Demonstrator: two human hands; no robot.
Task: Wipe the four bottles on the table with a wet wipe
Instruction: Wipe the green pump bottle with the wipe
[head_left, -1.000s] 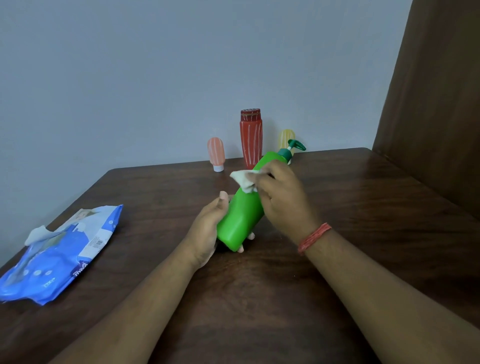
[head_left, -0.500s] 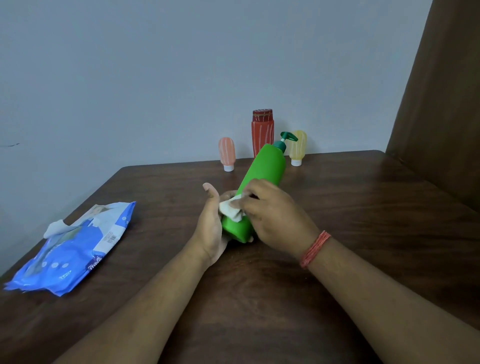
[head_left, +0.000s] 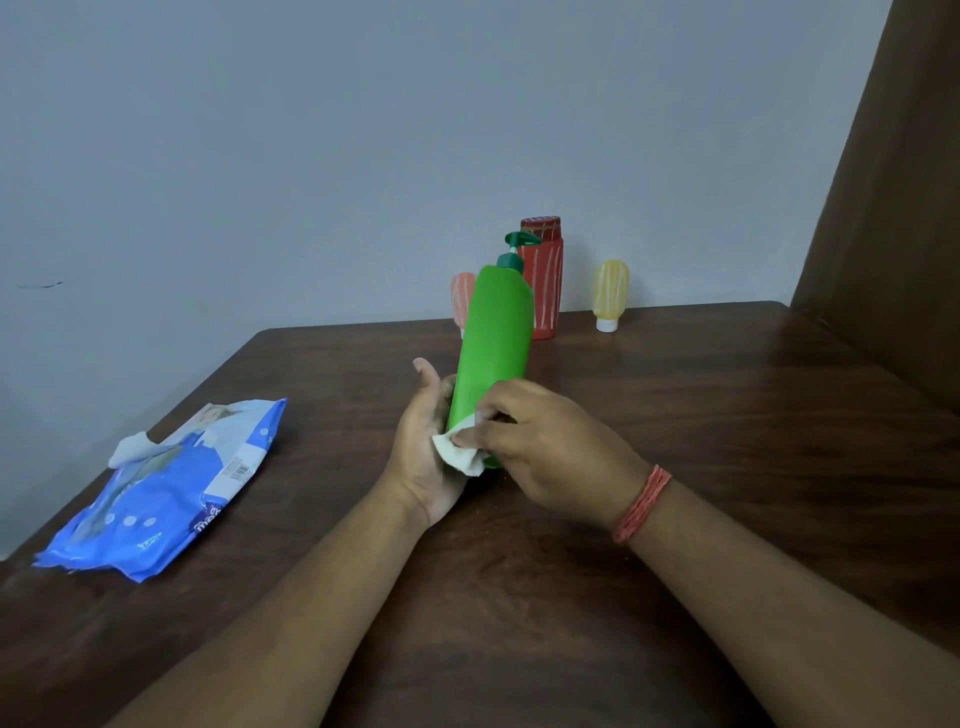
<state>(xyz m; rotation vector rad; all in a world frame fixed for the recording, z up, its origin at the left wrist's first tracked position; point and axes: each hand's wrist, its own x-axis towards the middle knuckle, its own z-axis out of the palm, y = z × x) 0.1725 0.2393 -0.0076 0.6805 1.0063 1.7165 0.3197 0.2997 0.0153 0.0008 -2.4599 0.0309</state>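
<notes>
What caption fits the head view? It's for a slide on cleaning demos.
Left hand steadies a green plastic pump bottle while the right hand rubs a white wet wipe near its base.

I'm probably at home — a dark wooden table (head_left: 727, 441) pushed against a plain grey wall (head_left: 363, 130), a brown wooden panel (head_left: 893, 208) at far right, a wet-wipe pack (head_left: 171, 488) lying left.
</notes>
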